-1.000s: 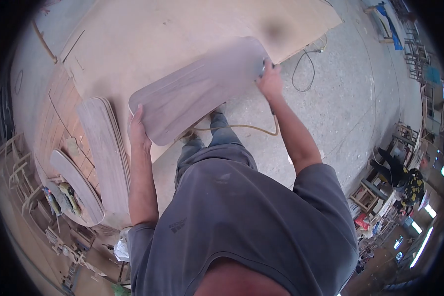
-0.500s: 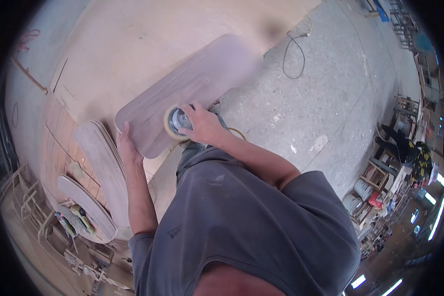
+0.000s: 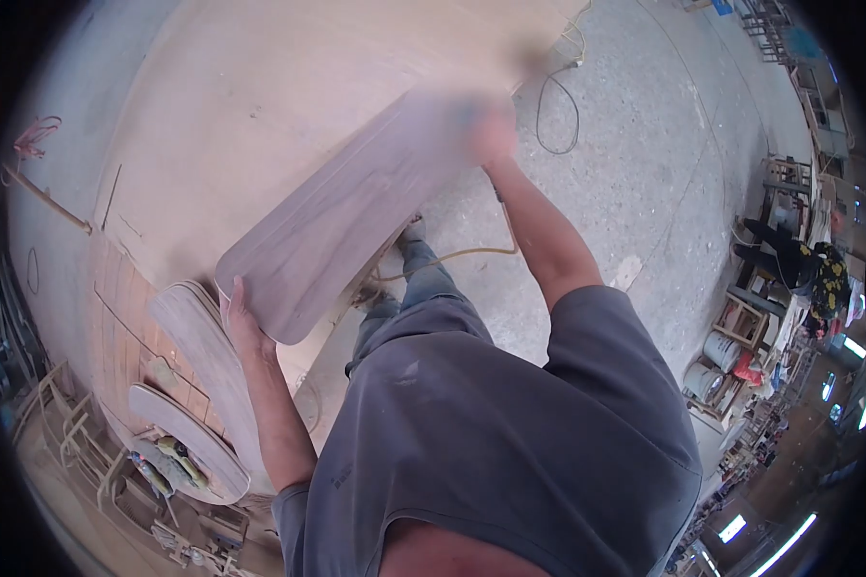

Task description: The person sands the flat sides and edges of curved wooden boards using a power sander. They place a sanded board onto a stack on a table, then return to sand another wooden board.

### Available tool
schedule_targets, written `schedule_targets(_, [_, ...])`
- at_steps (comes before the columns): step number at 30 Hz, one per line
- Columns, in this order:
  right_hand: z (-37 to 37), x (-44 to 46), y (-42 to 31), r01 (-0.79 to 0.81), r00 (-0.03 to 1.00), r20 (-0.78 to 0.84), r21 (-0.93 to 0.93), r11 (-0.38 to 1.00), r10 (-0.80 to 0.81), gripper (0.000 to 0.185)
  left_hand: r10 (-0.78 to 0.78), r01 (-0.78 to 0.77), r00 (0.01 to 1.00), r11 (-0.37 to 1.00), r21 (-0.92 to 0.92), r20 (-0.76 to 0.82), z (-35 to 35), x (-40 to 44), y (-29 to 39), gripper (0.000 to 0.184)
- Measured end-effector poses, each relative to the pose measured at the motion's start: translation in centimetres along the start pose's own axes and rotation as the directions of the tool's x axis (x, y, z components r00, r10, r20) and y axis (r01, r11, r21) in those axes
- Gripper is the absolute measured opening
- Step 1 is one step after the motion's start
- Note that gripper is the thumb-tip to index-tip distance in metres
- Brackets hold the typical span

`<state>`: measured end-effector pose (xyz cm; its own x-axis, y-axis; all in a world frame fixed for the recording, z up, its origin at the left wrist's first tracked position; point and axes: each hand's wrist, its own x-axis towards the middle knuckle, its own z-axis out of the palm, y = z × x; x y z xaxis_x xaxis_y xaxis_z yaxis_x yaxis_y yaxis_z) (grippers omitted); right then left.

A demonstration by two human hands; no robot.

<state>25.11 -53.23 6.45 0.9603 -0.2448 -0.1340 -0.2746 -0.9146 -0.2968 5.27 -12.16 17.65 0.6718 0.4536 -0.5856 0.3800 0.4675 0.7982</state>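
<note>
Head view: left hand (image 3: 247, 329) closed on the near left end of a wooden board (image 3: 337, 212), thumb on the top face, fingers largely hidden. Right hand (image 3: 492, 139) over the board's far right end; heavy blur there, cannot tell its grip nor the dark object under it. Yellowish hose (image 3: 476, 252) runs from near the right wrist toward the legs. Board lies aslant on a pale worktop (image 3: 289, 87), its near long side along the worktop's edge; far right corner lost in blur. Worktop surface spreads wide beyond the board's far side. Left: stacked curved boards (image 3: 207, 337), partly behind the left forearm. Right: concrete floor (image 3: 635, 144) stretches past a dark cable loop (image 3: 558, 115). Outer margins fade to black.
</note>
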Motion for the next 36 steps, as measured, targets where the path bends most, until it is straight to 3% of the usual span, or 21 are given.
schedule_targets(2, [0.6, -0.5, -0.7, 0.008, 0.999, -0.031, -0.002, 1.0, -0.008, 0.073, 0.014, -0.013, 0.999, 0.999, 0.029, -0.034, 0.9, -0.5, 0.5, 0.048])
schedule_targets(8, [1.7, -0.4, -3.9, 0.112, 0.989, 0.092, 0.046, 0.993, -0.116, 0.072, 0.028, -0.027, 0.999, 0.999, 0.047, -0.019, 0.8, -0.7, 0.3, 0.047])
schedule_targets(14, [2.3, 1.3, -4.9, 0.041, 0.999, 0.009, 0.051, 0.998, -0.042, 0.073, 0.022, -0.022, 0.999, 0.999, 0.026, -0.023, 0.9, -1.1, 0.4, 0.046])
schedule_targets(17, [1.1, -0.5, -6.2, 0.125, 0.984, 0.127, 0.009, 0.992, -0.125, 0.072, 0.006, -0.005, 1.0, 0.999, 0.032, -0.029, 1.0, -1.0, 0.2, 0.048])
schedule_targets(20, [1.9, 2.4, -5.7, 0.109, 0.993, 0.051, 0.016, 0.994, -0.11, 0.071, 0.018, -0.017, 1.0, 0.998, 0.057, -0.013, 0.8, -1.1, 0.0, 0.052])
schedule_targets(23, [1.5, 4.2, -6.8, -0.014, 1.0, 0.026, 0.067, 0.998, 0.012, 0.07, 0.009, -0.009, 1.0, 1.0, -0.006, -0.01, 0.7, -0.7, -0.6, 0.064])
schedule_targets(26, [5.5, 1.1, -8.9, 0.247, 0.969, -0.015, 0.083, 0.966, -0.246, 0.067, -0.012, 0.01, 0.999, 0.999, -0.051, -0.044, 0.8, -0.3, -0.2, 0.084])
schedule_targets(28, [5.3, -3.8, -13.4, 0.355, 0.913, 0.12, 0.235, 0.905, -0.389, 0.066, -0.035, 0.03, 0.998, 0.996, -0.089, -0.061, 0.9, -0.4, -0.2, 0.096])
schedule_targets(29, [4.2, -6.3, -16.2, 0.393, 0.859, 0.24, 0.259, 0.882, -0.453, 0.068, -0.053, 0.046, 0.997, 0.992, -0.115, -0.062, 0.9, -0.5, -0.1, 0.1])
schedule_targets(31, [4.4, -10.8, -20.9, 0.474, 0.728, 0.257, 0.481, 0.738, -0.635, 0.073, -0.069, 0.066, 0.998, 0.982, -0.177, -0.014, 0.7, -0.4, 0.0, 0.107])
schedule_targets(33, [-0.5, -14.6, -24.0, 0.46, 0.625, 0.313, 0.593, 0.661, -0.716, 0.073, -0.071, 0.088, 0.995, 0.963, -0.254, 0.072, -0.3, -0.3, -0.6, 0.113])
schedule_targets(36, [-2.3, -15.9, -24.6, 0.445, 0.53, 0.292, 0.703, 0.554, -0.796, 0.076, -0.065, 0.088, 0.995, 0.945, -0.315, 0.082, -0.1, -0.9, -0.6, 0.119])
